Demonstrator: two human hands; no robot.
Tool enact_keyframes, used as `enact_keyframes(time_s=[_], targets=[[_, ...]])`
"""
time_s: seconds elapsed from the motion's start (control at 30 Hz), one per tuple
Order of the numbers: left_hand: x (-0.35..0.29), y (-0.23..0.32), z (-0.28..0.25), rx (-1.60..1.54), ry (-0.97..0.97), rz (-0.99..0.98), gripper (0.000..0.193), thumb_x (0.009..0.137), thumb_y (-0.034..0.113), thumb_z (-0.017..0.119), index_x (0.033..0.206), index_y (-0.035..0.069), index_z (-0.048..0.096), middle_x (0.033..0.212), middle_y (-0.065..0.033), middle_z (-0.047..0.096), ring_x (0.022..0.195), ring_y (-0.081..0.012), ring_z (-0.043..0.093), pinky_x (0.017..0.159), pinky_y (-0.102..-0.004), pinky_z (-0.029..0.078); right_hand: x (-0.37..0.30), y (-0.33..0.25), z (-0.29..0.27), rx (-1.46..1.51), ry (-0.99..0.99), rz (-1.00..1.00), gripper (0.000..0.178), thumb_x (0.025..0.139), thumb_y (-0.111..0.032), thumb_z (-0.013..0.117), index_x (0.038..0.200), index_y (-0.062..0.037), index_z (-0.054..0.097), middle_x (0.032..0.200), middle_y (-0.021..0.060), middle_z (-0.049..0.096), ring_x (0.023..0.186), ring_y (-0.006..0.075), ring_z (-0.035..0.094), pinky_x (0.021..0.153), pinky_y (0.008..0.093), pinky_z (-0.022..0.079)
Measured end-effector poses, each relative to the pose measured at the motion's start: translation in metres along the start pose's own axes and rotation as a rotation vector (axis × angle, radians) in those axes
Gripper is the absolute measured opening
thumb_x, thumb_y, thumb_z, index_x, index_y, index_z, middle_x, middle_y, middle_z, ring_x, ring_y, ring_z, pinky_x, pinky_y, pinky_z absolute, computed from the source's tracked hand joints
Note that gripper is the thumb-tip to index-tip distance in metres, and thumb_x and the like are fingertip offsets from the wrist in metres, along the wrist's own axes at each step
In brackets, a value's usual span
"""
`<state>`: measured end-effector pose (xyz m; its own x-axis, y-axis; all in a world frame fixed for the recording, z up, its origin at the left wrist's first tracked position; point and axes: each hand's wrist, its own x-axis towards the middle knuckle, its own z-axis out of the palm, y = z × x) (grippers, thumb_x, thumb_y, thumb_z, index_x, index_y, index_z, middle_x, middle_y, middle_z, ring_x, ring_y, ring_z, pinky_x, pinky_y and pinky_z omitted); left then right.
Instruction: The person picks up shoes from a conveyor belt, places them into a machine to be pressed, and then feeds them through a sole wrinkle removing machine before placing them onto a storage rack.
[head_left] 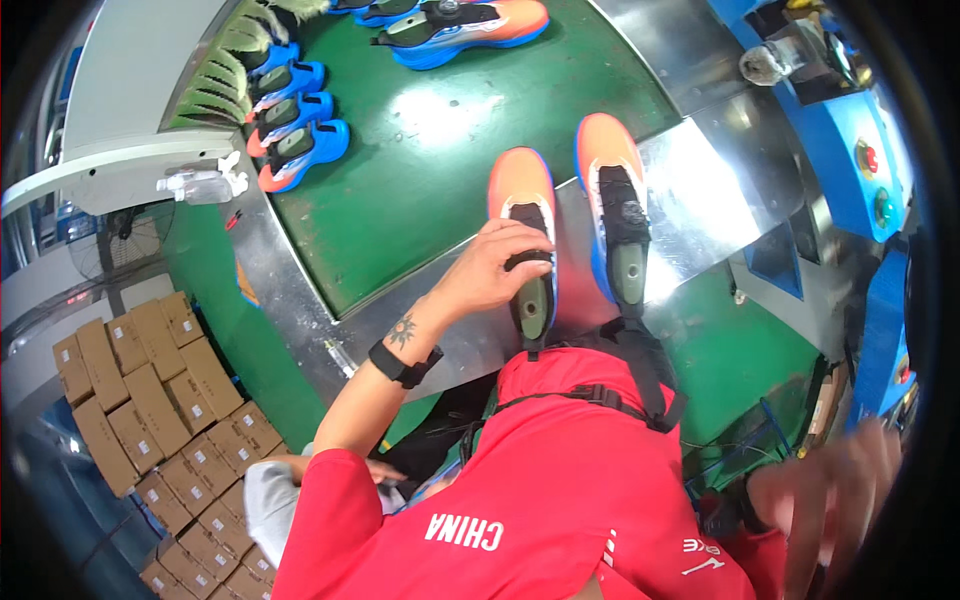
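Two running shoes, orange at the toe and blue along the sole, lie side by side at the bench edge in front of me, toes pointing away. Each has a dark green shoe last inside. My left hand (500, 262) is closed over the collar of the left shoe (521, 180), fingers curled round its black upper part. The right shoe (609, 150) rests untouched, with a round dark piece on its tongue; its last (629, 268) shows at the heel. Off to the lower right, my right hand (840, 490) is raised away from the shoes and smeared by motion.
A green work surface (400, 220) with a metal border holds more shoes (300, 150) at left and a pair (460, 35) at the far side. A clear bottle (198, 186) lies at left. Stacked cartons (150, 400) stand lower left; a blue button box (860, 150) is right.
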<state>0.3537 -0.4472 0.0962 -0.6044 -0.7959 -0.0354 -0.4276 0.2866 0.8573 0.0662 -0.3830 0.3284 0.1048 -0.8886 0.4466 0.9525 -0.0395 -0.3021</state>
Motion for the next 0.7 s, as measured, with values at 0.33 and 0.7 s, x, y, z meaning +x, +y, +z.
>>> enact_keyframes(time_s=[0.33, 0.7], targets=[[-0.048, 0.021, 0.078, -0.022, 0.404, -0.434, 0.102, 0.071, 0.025, 0.085, 0.147, 0.002, 0.022, 0.139, -0.0226, 0.042, 0.128, -0.0334, 0.045, 0.108, -0.0426, 0.035, -0.107, 0.121, -0.200, -1.886, 0.569, 0.782, 0.100, 0.073, -0.023, 0.078, 0.147, 0.0071, 0.019, 0.142, 0.0348, 0.036, 0.134, 0.0437, 0.039, 0.112, 0.0440, 0.034], [-0.050, -0.002, 0.045, -0.639, 0.244, -0.731, 0.066, 0.071, 0.000, 0.068, 0.132, -0.001, 0.043, 0.121, -0.0122, 0.053, 0.109, -0.0246, 0.053, 0.095, -0.0415, 0.044, -0.094, 0.094, -0.205, -1.447, 0.814, 0.464, 0.077, 0.066, -0.017, 0.077, 0.133, 0.0029, 0.045, 0.118, 0.0212, 0.061, 0.112, 0.0324, 0.059, 0.096, 0.0420, 0.047]])
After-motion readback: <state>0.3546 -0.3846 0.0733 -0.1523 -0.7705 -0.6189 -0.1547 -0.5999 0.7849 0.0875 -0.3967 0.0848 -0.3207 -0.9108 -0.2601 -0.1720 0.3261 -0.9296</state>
